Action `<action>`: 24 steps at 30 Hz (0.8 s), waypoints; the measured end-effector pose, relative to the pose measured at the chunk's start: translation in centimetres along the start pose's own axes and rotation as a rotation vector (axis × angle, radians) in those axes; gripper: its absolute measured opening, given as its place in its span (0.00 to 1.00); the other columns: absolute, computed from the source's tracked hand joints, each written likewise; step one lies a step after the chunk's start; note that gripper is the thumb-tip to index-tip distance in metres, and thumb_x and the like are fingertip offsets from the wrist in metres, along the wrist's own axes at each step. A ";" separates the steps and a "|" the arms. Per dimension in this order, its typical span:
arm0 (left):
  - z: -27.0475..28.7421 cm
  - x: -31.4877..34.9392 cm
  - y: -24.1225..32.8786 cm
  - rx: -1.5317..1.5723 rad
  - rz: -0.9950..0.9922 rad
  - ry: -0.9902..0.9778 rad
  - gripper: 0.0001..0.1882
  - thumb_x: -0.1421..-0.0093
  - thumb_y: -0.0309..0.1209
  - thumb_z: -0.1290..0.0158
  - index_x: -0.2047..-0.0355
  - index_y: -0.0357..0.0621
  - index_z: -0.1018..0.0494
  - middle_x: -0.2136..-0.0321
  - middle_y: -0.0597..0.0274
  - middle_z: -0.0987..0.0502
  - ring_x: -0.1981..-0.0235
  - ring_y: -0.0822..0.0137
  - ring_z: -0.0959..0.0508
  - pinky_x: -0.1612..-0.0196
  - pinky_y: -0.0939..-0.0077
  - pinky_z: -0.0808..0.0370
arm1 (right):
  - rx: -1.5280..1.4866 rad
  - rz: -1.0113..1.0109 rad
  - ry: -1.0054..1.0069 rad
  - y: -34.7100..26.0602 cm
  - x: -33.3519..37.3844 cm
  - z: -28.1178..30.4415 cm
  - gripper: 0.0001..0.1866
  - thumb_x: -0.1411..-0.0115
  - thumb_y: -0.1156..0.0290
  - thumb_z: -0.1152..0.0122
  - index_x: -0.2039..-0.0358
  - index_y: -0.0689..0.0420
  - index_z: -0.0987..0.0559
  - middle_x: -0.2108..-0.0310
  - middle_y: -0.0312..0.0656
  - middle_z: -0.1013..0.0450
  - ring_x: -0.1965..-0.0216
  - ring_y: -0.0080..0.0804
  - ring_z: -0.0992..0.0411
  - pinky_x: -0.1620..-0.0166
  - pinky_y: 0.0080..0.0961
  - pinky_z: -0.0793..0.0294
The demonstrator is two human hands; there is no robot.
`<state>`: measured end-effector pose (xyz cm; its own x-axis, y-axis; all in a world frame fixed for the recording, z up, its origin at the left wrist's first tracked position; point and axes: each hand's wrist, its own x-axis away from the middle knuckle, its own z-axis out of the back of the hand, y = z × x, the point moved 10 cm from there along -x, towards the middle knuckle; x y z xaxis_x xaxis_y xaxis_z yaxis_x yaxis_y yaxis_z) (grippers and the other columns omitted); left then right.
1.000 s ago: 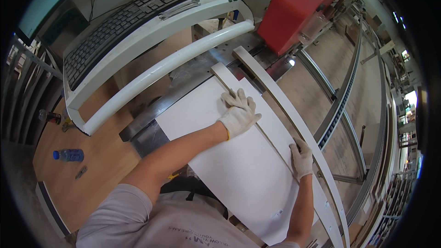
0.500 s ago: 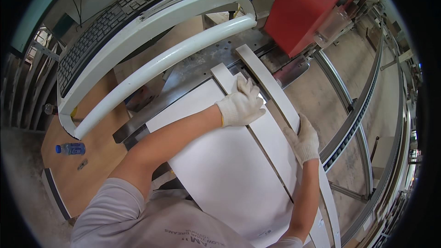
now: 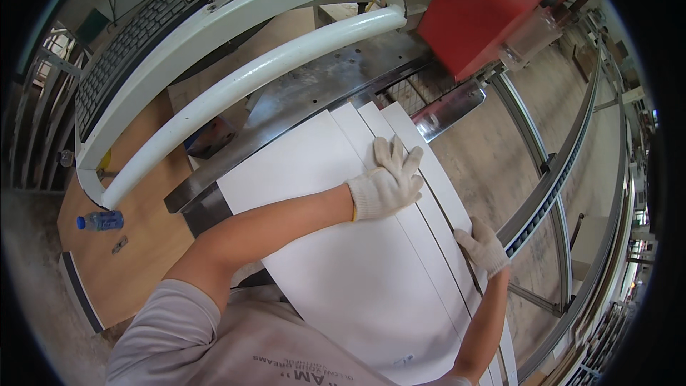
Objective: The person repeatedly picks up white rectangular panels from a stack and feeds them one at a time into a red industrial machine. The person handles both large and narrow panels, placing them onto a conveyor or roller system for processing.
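A wide white board [image 3: 336, 279] lies before me, with several long white strips side by side along its right edge. My left hand [image 3: 389, 180], in a pale knitted glove, presses flat on the strips near their far ends, fingers spread. At the outer right edge, my gloved right hand [image 3: 486, 246] has its thumb and fingers closed about the outermost white strip [image 3: 439, 168]. A narrow dark gap runs beside that strip. The far ends of the strips are stepped, not level. The undersides of the pieces are hidden.
A metal machine bed [image 3: 286, 114] lies beyond the board, with a red machine housing [image 3: 493, 14] at far right. A white curved handrail [image 3: 250, 93] and a keyboard [image 3: 164, 28] are at upper left. A bottle [image 3: 100, 221] stands left; a curved rail [image 3: 550, 171] runs right.
The strips have slid nearer to me and closer to the board, so the gaps between them have narrowed. Both hands have shifted slightly right and nearer with them.
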<state>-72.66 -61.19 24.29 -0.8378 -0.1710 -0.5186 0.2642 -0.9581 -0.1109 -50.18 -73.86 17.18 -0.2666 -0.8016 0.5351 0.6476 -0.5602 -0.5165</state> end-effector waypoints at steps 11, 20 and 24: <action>5.7 8.7 -3.3 0.286 0.557 0.020 0.11 0.38 0.37 0.37 0.60 0.47 0.19 0.50 0.50 0.24 0.60 0.43 0.26 0.57 0.42 0.32 | -0.478 0.057 -0.298 -3.8 -2.0 -3.3 0.44 0.51 0.66 0.13 0.36 0.70 0.25 0.48 0.46 0.18 0.48 0.32 0.21 0.42 0.32 0.21; 16.7 23.0 -3.1 0.087 0.783 -0.120 0.11 0.38 0.28 0.38 0.54 0.50 0.17 0.68 0.60 0.24 0.59 0.42 0.32 0.49 0.43 0.34 | -0.406 0.043 -0.339 -2.9 -3.0 -2.5 0.40 0.49 0.62 0.14 0.40 0.70 0.21 0.53 0.44 0.16 0.54 0.31 0.19 0.47 0.32 0.20; 13.1 26.7 0.4 0.051 0.952 -0.376 0.07 0.37 0.29 0.41 0.61 0.52 0.15 0.74 0.63 0.28 0.61 0.41 0.36 0.51 0.35 0.38 | -0.419 -0.014 -0.362 -2.5 -3.1 -2.6 0.40 0.50 0.65 0.14 0.40 0.70 0.21 0.53 0.45 0.15 0.55 0.33 0.18 0.48 0.32 0.18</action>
<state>-101.15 -69.16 21.47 -0.3890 -0.9184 -0.0721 0.8847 -0.3943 0.2485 -52.86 -70.48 15.07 0.0374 -0.7117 0.7015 0.2870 -0.6648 -0.6897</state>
